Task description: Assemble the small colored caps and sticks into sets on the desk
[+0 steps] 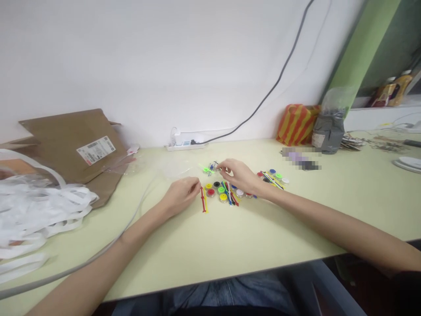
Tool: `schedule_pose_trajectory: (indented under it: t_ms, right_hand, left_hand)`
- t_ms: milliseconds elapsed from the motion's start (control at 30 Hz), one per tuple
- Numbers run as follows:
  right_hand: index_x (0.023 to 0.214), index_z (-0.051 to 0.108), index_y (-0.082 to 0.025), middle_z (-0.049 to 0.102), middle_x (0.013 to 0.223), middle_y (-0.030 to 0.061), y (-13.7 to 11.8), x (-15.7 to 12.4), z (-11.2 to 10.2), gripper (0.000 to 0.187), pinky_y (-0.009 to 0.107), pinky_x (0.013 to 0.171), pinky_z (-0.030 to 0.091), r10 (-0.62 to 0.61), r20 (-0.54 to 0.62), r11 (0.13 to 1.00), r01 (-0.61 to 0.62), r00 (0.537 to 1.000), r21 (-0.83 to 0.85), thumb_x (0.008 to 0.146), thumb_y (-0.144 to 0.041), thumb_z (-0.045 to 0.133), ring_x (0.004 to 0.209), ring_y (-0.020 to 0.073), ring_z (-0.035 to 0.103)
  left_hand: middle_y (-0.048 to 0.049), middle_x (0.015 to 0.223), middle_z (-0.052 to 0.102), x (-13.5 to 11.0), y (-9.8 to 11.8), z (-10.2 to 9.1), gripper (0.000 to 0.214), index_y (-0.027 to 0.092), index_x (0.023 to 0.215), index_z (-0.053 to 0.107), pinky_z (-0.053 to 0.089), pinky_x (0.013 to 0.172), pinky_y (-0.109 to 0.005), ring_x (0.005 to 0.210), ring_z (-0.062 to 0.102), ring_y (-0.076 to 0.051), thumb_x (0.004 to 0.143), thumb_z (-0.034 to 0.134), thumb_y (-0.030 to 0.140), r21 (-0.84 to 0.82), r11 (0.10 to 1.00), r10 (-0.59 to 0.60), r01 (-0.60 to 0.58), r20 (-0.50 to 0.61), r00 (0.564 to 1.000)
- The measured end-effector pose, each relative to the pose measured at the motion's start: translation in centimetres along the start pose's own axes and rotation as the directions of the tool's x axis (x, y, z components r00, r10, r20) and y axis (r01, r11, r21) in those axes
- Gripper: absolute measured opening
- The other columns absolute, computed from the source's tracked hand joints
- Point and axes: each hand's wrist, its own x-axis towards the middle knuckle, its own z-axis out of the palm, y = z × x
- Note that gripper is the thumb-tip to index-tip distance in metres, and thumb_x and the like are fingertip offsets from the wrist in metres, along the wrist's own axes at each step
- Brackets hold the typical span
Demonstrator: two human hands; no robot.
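Observation:
My left hand [182, 193] rests on the table with its fingers curled together; what they hold, if anything, is hidden. Right beside its fingertips lie a red arrow-shaped plastic strip [203, 199] and a yellow one. My right hand [239, 175] reaches over the small parts, thumb and fingertips pinched at a little group of blue and green pieces [210, 167]; I cannot make out what is between them. Below it are several round coloured discs on clear bases, such as a red disc [211, 192] and a yellow disc [223, 197]. A bundle of coloured arrow strips [230, 194] lies among them.
More discs and strips [274, 177] lie beyond my right wrist. At left are a brown cardboard box [66, 145], white strapping [42, 210] and a grey cable [131, 215]. A power strip [185, 145] sits by the wall; a striped bag [294, 125] and grey bag [329, 131] stand at right.

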Motion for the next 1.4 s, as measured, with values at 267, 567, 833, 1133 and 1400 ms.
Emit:
schedule_pose_trajectory:
  t_ms: [267,567,833,1133,1400]
  right_hand:
    - [0.097,0.073,-0.016,0.072,0.104,0.0126,0.3,8.3,4.5,0.02,0.03,0.077,0.045,0.251,0.2,0.936,-0.185,0.947,-0.3,0.092,-0.03,0.059,0.096,0.0245,0.065]
    - [0.093,0.072,-0.014,0.071,0.106,0.0163,0.8,9.1,5.9,0.016,0.033,0.08,0.047,0.261,0.237,0.941,-0.193,0.936,-0.277,0.083,-0.015,0.059,0.098,0.0271,0.065]
    - [0.095,0.061,-0.013,0.07,0.098,0.0079,-1.4,9.9,3.2,0.017,0.024,0.07,0.047,0.241,0.069,0.967,-0.245,0.968,0.067,0.09,-0.023,0.048,0.083,0.0141,0.063]
    - [0.086,0.052,-0.018,0.061,0.08,0.0009,-6.0,-0.9,-0.5,0.012,0.025,0.068,0.043,0.083,0.082,0.723,-0.116,0.993,0.681,0.092,-0.027,0.056,0.076,0.0131,0.059]
    - [0.082,0.054,-0.017,0.06,0.08,0.0006,-5.6,-3.6,-1.1,0.01,0.025,0.068,0.042,0.042,0.148,0.683,-0.136,0.988,0.718,0.089,-0.022,0.06,0.074,0.0123,0.055]
  left_hand:
    - [-0.0001,0.064,0.053,-0.2,-0.4,0.1,0.026,0.021,0.069,0.047,0.03,0.06,-0.03,0.059,0.047,-0.016,0.093,0.039,0.027,0.036,0.999,-0.023,0.024,-0.023,0.999]
    - [0.001,0.061,0.054,-0.2,-0.6,0.1,0.026,0.021,0.066,0.045,0.029,0.058,-0.029,0.056,0.045,-0.015,0.091,0.042,0.025,0.067,0.997,-0.043,0.049,-0.091,0.995]
    - [0.0044,0.062,0.05,-0.2,-0.1,-0.5,0.024,0.022,0.08,0.044,0.029,0.059,-0.027,0.054,0.043,-0.013,0.099,0.039,0.037,-0.036,0.988,-0.155,0.151,-0.255,0.954]
    - [0.0039,0.078,0.056,-1.2,2.9,0.0,0.019,0.023,0.107,0.048,0.041,0.066,-0.025,0.068,0.054,-0.012,0.096,0.05,0.038,-0.154,0.98,0.09,-0.13,-0.238,0.967]
    - [0.0032,0.077,0.058,-1.8,5.3,0.5,0.012,0.02,0.099,0.052,0.042,0.064,-0.024,0.065,0.054,-0.01,0.089,0.058,0.024,-0.177,0.951,0.214,-0.253,-0.213,0.953]
